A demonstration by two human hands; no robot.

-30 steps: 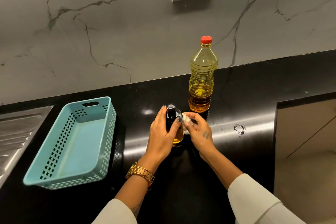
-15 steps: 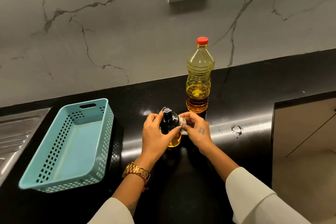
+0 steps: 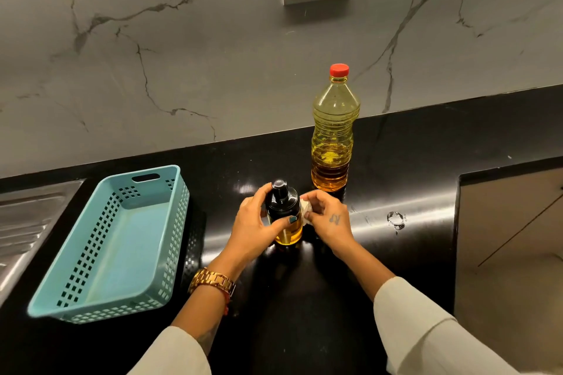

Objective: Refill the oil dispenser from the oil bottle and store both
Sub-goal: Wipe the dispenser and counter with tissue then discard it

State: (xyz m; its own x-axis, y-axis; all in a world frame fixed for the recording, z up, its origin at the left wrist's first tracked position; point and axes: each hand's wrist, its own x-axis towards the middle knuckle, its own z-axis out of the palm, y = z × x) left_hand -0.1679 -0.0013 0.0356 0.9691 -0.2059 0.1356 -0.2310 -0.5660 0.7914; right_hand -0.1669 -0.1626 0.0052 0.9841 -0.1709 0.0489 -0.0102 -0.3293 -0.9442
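Observation:
The small glass oil dispenser [image 3: 286, 216], with a black pump top and yellow oil in its lower part, stands on the black counter [image 3: 304, 298]. My left hand [image 3: 254, 225] grips it around the black collar, thumb across the front. My right hand [image 3: 327, 219] pinches a small white wad [image 3: 305, 210] against the dispenser's right side. The tall clear oil bottle [image 3: 333, 134], red cap on and about half full, stands upright just behind my right hand, near the wall.
A light blue perforated basket [image 3: 91, 307] lies on the counter to the left, next to a steel sink drainboard [image 3: 21, 222]. A wet ring mark [image 3: 396, 218] shows on the counter at right. The counter drops away at the right edge.
The view has shifted slightly. My left hand's fingers have moved round the dispenser's top, and my right hand with the white wad has kept working at its right side.

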